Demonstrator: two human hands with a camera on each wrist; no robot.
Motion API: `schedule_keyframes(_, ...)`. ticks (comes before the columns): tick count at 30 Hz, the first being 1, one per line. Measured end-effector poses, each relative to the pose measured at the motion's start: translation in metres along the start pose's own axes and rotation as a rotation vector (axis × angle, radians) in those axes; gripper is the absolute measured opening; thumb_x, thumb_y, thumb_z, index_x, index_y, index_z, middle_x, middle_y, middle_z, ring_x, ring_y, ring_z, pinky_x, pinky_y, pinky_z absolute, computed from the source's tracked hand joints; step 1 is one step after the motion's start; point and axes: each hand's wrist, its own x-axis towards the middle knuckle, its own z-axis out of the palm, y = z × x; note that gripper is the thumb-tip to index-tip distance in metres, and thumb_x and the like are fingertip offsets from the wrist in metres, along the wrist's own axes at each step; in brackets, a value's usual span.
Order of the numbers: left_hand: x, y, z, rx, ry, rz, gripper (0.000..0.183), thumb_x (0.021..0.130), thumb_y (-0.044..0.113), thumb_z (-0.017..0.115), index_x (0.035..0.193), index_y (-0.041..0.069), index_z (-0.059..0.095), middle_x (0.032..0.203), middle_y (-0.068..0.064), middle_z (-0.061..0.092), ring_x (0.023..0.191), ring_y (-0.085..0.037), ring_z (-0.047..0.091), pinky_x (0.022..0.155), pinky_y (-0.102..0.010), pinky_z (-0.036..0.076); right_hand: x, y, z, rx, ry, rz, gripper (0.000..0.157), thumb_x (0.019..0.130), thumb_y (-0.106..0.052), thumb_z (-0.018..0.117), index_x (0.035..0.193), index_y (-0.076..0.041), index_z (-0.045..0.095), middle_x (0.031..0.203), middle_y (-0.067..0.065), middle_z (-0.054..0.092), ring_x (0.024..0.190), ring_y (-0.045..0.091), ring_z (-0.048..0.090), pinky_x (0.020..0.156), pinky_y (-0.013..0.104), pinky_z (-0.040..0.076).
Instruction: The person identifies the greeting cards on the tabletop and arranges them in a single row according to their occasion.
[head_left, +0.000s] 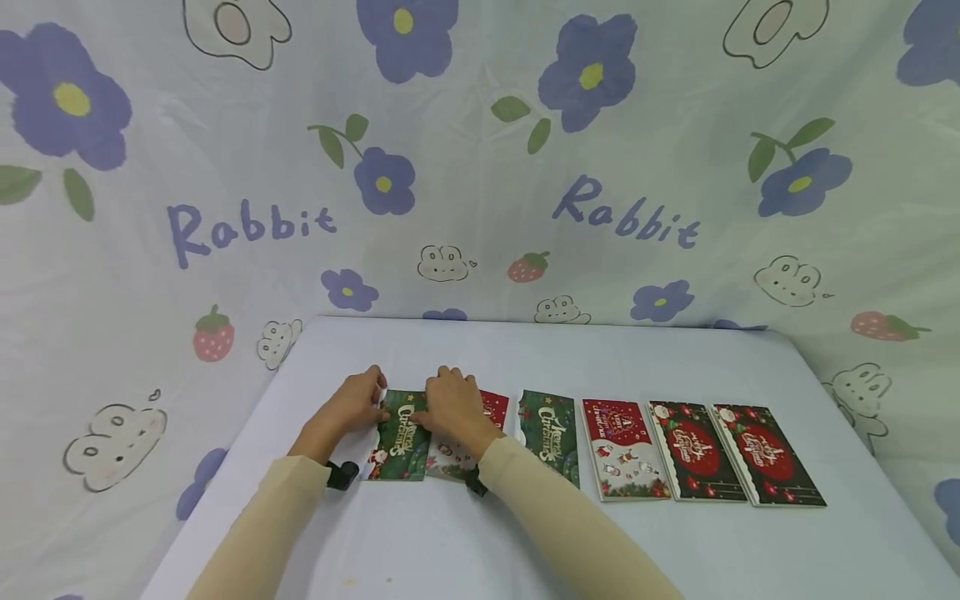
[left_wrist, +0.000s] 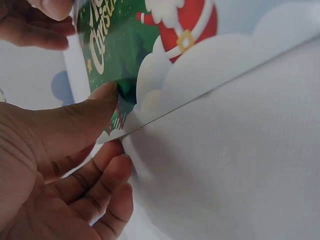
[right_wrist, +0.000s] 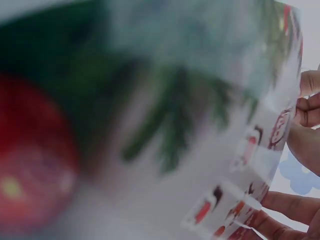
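A green Christmas card (head_left: 401,446) with a Santa on a snowy corner lies at the left end of a row. My left hand (head_left: 351,410) pinches its left edge, the thumb (left_wrist: 97,102) on the printed face and the other fingers curled at the edge below. At the card's upper right edge, my right hand (head_left: 457,408) grips with thumb and fingers. Under that hand and wrist is a red and white Christmas card (head_left: 493,407), partly hidden. In the right wrist view, a blurred card print with a red ornament (right_wrist: 35,155) fills most of the picture.
To the right lie another green card (head_left: 551,425), a red and white card (head_left: 622,442) and two dark cards with red circles, a nearer one (head_left: 693,454) and an outer one (head_left: 772,458). A patterned curtain (head_left: 480,167) hangs behind the white table (head_left: 420,550).
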Motion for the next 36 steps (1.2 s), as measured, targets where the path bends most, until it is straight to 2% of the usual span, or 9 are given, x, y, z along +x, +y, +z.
schedule_keyframes(4,0.002,0.0,0.002,0.012,-0.011,-0.022,0.05,0.087,0.005,0.084,0.126,-0.009,0.056,0.092,-0.013,0.057,0.082,-0.026,0.055,0.077,-0.045,0.049,0.002,0.001,-0.001,0.013,-0.007,0.002,0.053,0.09,-0.063,0.076,0.111,-0.014,0.076,0.108,0.002,0.064,0.105,0.021,0.062,0.096,0.043,0.052)
schedule_keyframes(13,0.0,0.002,0.002,0.083,0.035,0.038,0.047,0.084,0.007,0.088,0.116,-0.002,0.055,0.094,-0.013,0.056,0.082,-0.027,0.053,0.076,-0.046,0.048,0.005,0.003,-0.004,0.052,-0.007,0.007,0.042,0.091,-0.053,0.079,0.106,-0.014,0.077,0.106,0.003,0.064,0.103,0.022,0.062,0.092,0.044,0.053)
schedule_keyframes(21,-0.002,0.003,0.005,0.027,0.057,0.03,0.049,0.084,0.002,0.087,0.12,-0.003,0.053,0.086,-0.011,0.056,0.072,-0.024,0.052,0.067,-0.041,0.046,0.008,0.002,-0.007,0.059,-0.019,0.017,0.037,0.092,-0.048,0.08,0.106,-0.014,0.079,0.107,0.003,0.065,0.103,0.022,0.061,0.091,0.043,0.053)
schedule_keyframes(25,-0.002,0.003,0.008,0.046,0.071,0.018,0.049,0.083,0.001,0.087,0.123,-0.005,0.059,0.087,-0.01,0.057,0.075,-0.024,0.053,0.07,-0.042,0.048,0.008,0.001,-0.006,0.063,-0.028,0.023,0.035,0.093,-0.047,0.08,0.105,-0.014,0.079,0.107,0.003,0.064,0.103,0.021,0.06,0.091,0.042,0.053)
schedule_keyframes(31,-0.005,0.004,0.012,0.065,0.135,0.04,0.044,0.08,0.0,0.089,0.115,-0.001,0.062,0.085,-0.009,0.057,0.076,-0.024,0.052,0.07,-0.043,0.047,0.008,0.0,-0.004,0.058,-0.014,0.017,0.029,0.092,-0.045,0.081,0.101,-0.018,0.078,0.106,0.002,0.065,0.102,0.022,0.06,0.091,0.042,0.052)
schedule_keyframes(36,-0.009,0.006,0.013,0.019,0.17,0.028,0.044,0.08,-0.002,0.088,0.115,-0.001,0.062,0.085,-0.009,0.057,0.075,-0.023,0.052,0.068,-0.042,0.047,0.01,0.0,0.002,0.011,0.023,0.001,0.036,0.09,-0.046,0.083,0.112,-0.019,0.074,0.113,0.002,0.067,0.111,0.023,0.06,0.102,0.045,0.048)
